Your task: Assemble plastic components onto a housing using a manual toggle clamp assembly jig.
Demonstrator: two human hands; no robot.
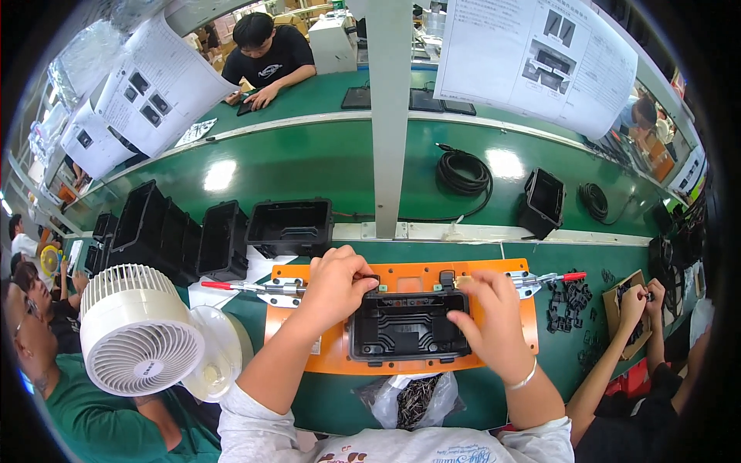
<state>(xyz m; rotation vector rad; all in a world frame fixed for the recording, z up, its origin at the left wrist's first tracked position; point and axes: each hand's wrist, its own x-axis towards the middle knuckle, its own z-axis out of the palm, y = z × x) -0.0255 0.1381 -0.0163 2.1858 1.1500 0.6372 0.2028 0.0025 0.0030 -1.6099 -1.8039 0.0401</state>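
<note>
Left hand (pixel 333 289) pinches a small black part (pixel 374 278), black box (pixel 397 330) at its right; right hand (pixel 495 316) half-open: a loose pinch could drop it!

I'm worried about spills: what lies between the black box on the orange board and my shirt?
In the head view: the orange board's front edge, then, on the green table, a plastic bag of thin metal parts.

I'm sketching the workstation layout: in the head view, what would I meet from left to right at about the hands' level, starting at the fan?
White fan, left hand, open black box, right hand, loose small black parts, cardboard box.
</note>
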